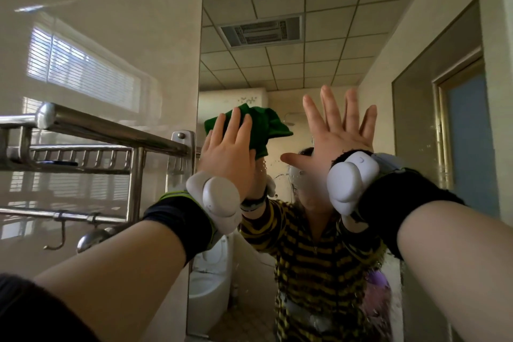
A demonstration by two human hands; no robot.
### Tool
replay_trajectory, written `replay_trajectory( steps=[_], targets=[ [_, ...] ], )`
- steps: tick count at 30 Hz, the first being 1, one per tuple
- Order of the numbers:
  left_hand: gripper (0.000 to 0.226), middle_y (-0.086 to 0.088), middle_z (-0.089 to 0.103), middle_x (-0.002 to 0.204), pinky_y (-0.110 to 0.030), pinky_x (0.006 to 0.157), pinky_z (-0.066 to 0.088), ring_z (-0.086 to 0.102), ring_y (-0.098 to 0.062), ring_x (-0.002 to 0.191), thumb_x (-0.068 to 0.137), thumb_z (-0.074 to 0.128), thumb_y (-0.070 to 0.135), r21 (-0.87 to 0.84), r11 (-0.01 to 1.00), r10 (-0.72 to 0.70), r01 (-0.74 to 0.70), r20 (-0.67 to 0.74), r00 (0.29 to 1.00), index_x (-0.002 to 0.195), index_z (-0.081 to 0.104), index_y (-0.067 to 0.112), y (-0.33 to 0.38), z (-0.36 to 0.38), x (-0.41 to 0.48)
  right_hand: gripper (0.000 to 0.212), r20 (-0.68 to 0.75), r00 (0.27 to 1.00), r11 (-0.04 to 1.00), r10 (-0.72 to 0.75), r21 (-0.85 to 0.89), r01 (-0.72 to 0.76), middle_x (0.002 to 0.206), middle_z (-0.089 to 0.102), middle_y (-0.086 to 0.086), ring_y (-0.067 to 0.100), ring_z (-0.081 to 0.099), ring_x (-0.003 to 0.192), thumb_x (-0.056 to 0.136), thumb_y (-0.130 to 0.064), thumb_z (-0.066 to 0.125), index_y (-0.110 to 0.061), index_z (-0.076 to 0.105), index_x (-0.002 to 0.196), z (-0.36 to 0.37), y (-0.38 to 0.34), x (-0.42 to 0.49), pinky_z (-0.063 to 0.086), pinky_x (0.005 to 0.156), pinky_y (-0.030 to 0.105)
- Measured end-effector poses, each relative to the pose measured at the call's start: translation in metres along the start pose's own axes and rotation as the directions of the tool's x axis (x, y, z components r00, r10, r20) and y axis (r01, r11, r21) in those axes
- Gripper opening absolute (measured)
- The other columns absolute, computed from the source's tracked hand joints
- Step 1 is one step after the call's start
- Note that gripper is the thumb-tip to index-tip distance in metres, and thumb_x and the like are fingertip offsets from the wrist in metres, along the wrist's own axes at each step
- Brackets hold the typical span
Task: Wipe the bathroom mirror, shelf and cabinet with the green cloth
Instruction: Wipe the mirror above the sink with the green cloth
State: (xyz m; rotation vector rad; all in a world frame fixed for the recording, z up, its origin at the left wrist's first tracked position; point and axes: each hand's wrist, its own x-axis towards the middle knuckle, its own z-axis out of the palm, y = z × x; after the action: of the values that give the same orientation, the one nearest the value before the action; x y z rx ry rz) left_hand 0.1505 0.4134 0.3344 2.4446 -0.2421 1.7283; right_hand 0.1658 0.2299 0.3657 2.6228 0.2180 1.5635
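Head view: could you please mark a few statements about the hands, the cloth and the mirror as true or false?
1. The left hand presses the green cloth against the mirror. True.
2. The right hand grips a second cloth. False: it holds nothing, and its fingers are straight and spread.
3. A metal towel rack is fixed to the wall left of the mirror. True.
4. The green cloth hangs over the metal towel rack. False: it sits under the left hand, on the mirror.
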Motion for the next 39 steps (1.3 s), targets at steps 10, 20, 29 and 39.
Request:
replay_trajectory(
  steps=[10,20,29,39],
  targets=[
    [0.06,0.001,0.0,0.158,-0.034,0.113,0.019,0.0,-0.023,0.144,0.1,0.037,0.022,0.083,0.996,0.022,-0.026,0.053,0.998,0.15,0.003,0.02,-0.001,-0.001,0.012,0.106,-0.048,0.999,1.0,0.002,-0.014,-0.003,0.122,-0.061,-0.012,0.025,-0.048,0.12,0.05,-0.095,0.007,-0.039,-0.045,0.124,0.005,0.001,0.002,-0.033,0.093,0.053],
    [0.059,0.0,0.007,0.157,-0.033,0.111,0.022,0.005,-0.023,0.144,0.097,0.04,0.02,0.033,0.999,0.023,-0.024,0.022,0.999,0.149,0.012,0.02,0.018,-0.011,0.043,0.105,-0.099,0.995,1.0,0.012,-0.017,-0.014,0.128,-0.056,-0.012,0.026,-0.047,0.124,0.054,-0.093,0.006,-0.039,-0.034,0.133,0.011,0.002,0.003,-0.03,0.097,0.055],
    [0.057,-0.001,0.016,0.156,-0.034,0.108,0.029,0.016,-0.023,0.142,0.097,0.042,0.021,0.055,0.997,0.053,-0.051,-0.031,0.998,0.148,0.019,0.018,0.024,-0.004,0.034,0.106,-0.118,0.993,1.0,0.016,-0.002,-0.017,0.129,-0.054,-0.012,0.025,-0.043,0.127,0.053,-0.094,0.006,-0.039,-0.032,0.135,0.012,0.001,0.001,-0.031,0.097,0.054],
    [0.057,0.0,0.007,0.158,-0.028,0.112,0.02,0.009,-0.022,0.143,0.095,0.027,0.027,0.09,0.987,0.129,-0.131,0.028,0.991,0.15,0.011,0.019,0.034,0.003,0.007,0.107,-0.07,0.998,1.0,0.008,0.03,-0.006,0.144,-0.039,-0.011,0.026,-0.038,0.13,0.066,-0.087,0.035,-0.04,-0.031,0.135,0.005,0.001,0.001,-0.033,0.095,0.051]
  ],
)
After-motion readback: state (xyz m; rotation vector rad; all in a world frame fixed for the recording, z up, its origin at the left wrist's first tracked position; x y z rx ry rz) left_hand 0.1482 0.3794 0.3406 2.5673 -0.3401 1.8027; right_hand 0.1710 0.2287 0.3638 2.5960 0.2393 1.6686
